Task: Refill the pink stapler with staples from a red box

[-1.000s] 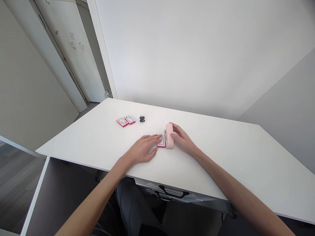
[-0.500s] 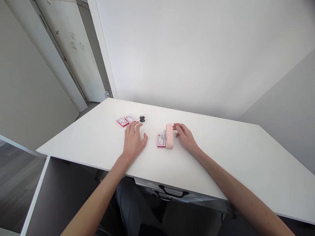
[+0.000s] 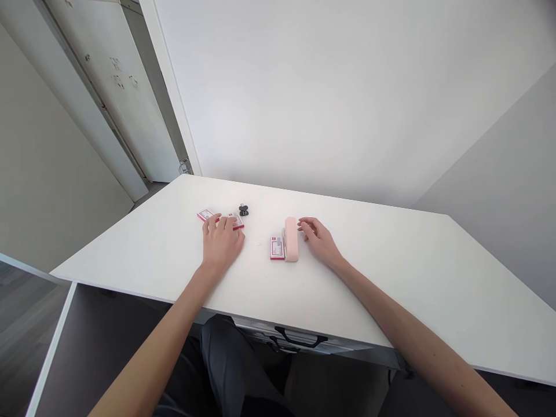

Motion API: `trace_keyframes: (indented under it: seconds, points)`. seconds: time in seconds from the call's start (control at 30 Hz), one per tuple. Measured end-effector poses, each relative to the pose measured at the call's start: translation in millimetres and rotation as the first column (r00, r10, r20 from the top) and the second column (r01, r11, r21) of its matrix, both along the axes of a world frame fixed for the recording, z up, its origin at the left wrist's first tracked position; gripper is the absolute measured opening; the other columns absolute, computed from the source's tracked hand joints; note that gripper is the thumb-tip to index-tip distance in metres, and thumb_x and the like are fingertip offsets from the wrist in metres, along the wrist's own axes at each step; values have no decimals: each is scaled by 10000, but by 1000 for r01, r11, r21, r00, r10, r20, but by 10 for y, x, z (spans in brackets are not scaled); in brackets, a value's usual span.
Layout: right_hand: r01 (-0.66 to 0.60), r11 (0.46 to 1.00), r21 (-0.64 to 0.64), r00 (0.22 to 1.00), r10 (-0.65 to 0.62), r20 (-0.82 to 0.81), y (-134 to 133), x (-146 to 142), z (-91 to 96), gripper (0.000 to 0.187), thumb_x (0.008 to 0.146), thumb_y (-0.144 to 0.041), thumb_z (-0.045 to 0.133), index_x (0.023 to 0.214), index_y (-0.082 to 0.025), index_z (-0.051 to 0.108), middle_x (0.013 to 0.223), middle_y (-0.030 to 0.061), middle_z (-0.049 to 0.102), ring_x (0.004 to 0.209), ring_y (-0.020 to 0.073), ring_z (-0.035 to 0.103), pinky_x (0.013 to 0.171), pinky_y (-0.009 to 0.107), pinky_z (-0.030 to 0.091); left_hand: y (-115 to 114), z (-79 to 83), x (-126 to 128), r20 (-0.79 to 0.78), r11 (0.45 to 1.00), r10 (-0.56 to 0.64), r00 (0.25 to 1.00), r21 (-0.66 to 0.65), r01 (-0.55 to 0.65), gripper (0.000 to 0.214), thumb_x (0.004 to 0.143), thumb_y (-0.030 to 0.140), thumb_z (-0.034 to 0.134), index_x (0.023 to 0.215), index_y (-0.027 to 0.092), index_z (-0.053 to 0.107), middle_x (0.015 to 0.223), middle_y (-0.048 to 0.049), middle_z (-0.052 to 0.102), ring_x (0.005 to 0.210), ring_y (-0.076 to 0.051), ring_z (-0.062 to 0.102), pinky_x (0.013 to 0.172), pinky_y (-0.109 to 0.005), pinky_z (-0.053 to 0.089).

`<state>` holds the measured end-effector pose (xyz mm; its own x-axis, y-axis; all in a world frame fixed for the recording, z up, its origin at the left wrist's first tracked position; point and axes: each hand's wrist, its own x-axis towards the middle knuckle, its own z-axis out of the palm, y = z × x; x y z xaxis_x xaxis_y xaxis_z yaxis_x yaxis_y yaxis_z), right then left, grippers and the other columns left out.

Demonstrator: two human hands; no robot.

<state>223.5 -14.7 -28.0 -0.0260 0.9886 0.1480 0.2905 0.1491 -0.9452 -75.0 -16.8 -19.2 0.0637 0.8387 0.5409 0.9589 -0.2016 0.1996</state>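
My left hand (image 3: 220, 243) lies over two small red-and-white boxes that look like staple boxes. Its fingers and thumb are on the right-hand box (image 3: 236, 221), partly covering it. The other box (image 3: 205, 215) lies to the left, its near side hidden behind the fingers. A pink stapler (image 3: 292, 239) rests lengthwise in the middle of the table, with a third red-and-white box (image 3: 277, 248) against its left side. My right hand (image 3: 319, 238) rests just right of the stapler, fingers loosely bent and apart, holding nothing.
A small black item (image 3: 244, 209), its kind unclear, lies behind the left hand. The white table (image 3: 382, 278) backs onto a wall. Black-handled drawers (image 3: 299, 337) sit under its front edge.
My left hand has come down on the boxes, and the right-hand one has slid right and toward me, away from its neighbour. The view has shifted slightly. My right hand stays by the stapler.
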Motion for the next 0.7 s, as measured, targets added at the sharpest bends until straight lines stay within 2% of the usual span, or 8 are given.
trace_keyframes:
  seconds: [0.07, 0.13, 0.23, 0.33, 0.4, 0.47, 0.6, 0.7]
  points:
    - [-2, 1000, -4, 1000, 2, 5, 8, 2, -11, 410, 1012, -595, 528, 1235, -278, 661, 1238, 89, 735, 1022, 236, 692, 903, 413, 537, -26, 32, 17, 7, 999, -44, 999, 29, 44, 392, 963, 301, 507, 1272, 152, 696, 1272, -188, 714, 1408, -390, 491, 1222, -584, 350]
    - [-4, 1000, -1, 1000, 4, 7, 11, 3, -14, 412, 1011, -598, 526, 1232, -277, 660, 1238, 91, 736, 1039, 242, 693, 903, 414, 538, -33, 51, 25, 15, 999, -33, 999, 17, 33, 446, 974, 360, 516, 1340, 154, 666, 1435, -190, 636, 1457, -397, 445, 1234, -585, 344]
    - [-1, 1000, 1, 1000, 1, 14, 0, 0, 0, 404, 1012, -592, 524, 1225, -278, 663, 1243, 92, 734, 1064, 247, 691, 919, 420, 534, -10, 42, 18, 1, 996, 33, 999, -80, -32, 605, 992, 494, 483, 1483, 151, 571, 1675, -170, 420, 1583, -452, 263, 1286, -646, 227]
    - [-3, 1000, 6, 1000, 3, 18, -22, -9, 23, 393, 1016, -582, 519, 1219, -278, 662, 1263, 91, 726, 1069, 244, 690, 940, 427, 525, 33, 5, 7, 2, 978, 126, 992, -170, -123, 734, 996, 587, 428, 1551, 111, 489, 1739, -205, 289, 1623, -497, 133, 1293, -705, 123]
    - [-8, 1000, 16, 1000, 7, 16, -33, -18, 37, 387, 1019, -578, 515, 1213, -275, 658, 1285, 91, 717, 1092, 245, 689, 944, 423, 522, 53, -19, 8, 13, 963, 179, 984, -206, -173, 779, 995, 603, 406, 1551, 60, 466, 1720, -259, 298, 1617, -506, 154, 1288, -714, 124]
    - [-12, 1000, 23, 1000, 12, 18, -38, -25, 43, 384, 1020, -576, 513, 1210, -274, 654, 1304, 90, 709, 1117, 247, 687, 944, 419, 521, 51, -27, 18, 7, 963, 187, 982, -198, -182, 770, 993, 587, 408, 1525, 34, 480, 1657, -287, 393, 1590, -496, 245, 1293, -699, 136]
    - [-19, 1000, 24, 1000, 19, 25, -30, -27, 35, 381, 1020, -576, 515, 1212, -277, 651, 1318, 86, 706, 1145, 249, 687, 938, 417, 525, -5, 11, 47, -23, 996, 78, 997, -52, -79, 649, 990, 519, 451, 1467, 86, 533, 1431, -241, 611, 1476, -411, 450, 1315, -645, 140]
    - [-33, 999, 20, 999, 32, 28, -20, -18, 18, 386, 1022, -576, 512, 1223, -276, 649, 1299, 89, 717, 1141, 252, 691, 930, 420, 529, -33, 44, 52, 5, 1000, -1, 1000, -23, 1, 656, 997, 516, 469, 1515, 115, 488, 1518, -224, 549, 1517, -378, 413, 1328, -614, 152]
